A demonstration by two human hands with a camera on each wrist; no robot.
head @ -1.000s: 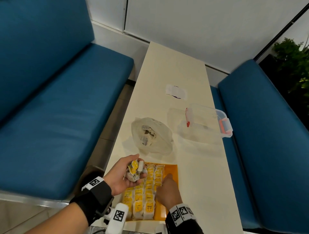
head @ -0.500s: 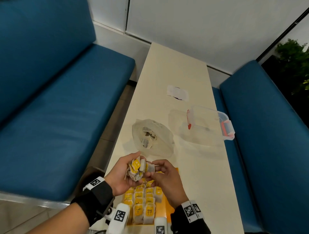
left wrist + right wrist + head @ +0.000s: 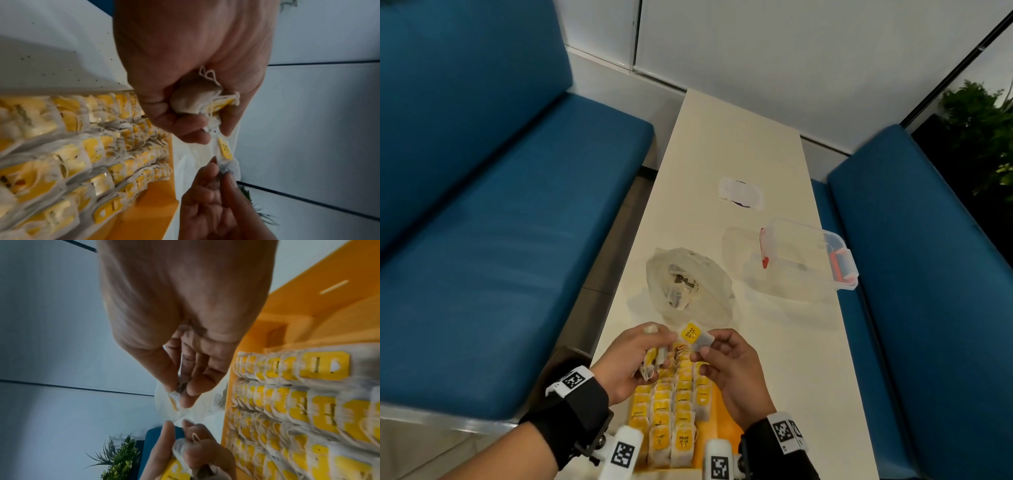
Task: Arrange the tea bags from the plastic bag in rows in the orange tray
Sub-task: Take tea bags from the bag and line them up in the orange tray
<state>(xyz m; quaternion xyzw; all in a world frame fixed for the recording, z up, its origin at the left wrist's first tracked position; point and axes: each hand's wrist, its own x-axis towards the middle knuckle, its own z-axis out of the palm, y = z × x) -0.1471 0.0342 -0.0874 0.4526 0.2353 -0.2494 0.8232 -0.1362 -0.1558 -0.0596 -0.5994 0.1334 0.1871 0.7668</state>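
The orange tray (image 3: 726, 431) lies at the table's near edge with rows of yellow-tagged tea bags (image 3: 671, 411) filling its left part. Above its far end my left hand (image 3: 654, 347) grips a bunch of tea bags (image 3: 654, 359), also seen in the left wrist view (image 3: 193, 100). My right hand (image 3: 702, 349) pinches a single tea bag (image 3: 697, 337) by its pouch, yellow tag up, just right of the bunch. In the right wrist view that bag (image 3: 174, 399) sits between thumb and fingers. The plastic bag (image 3: 688, 284) lies open beyond the hands with a few tea bags inside.
A clear lidded container with red latches (image 3: 804, 257) stands to the right of the plastic bag, and a white packet (image 3: 739, 190) lies farther back. Blue benches (image 3: 500, 257) flank the narrow cream table (image 3: 791, 342). The tray's right strip shows bare orange.
My right hand rose from the tray to the bunch in my left hand and drew one tea bag out to the right. The left hand stayed over the tray's far end.
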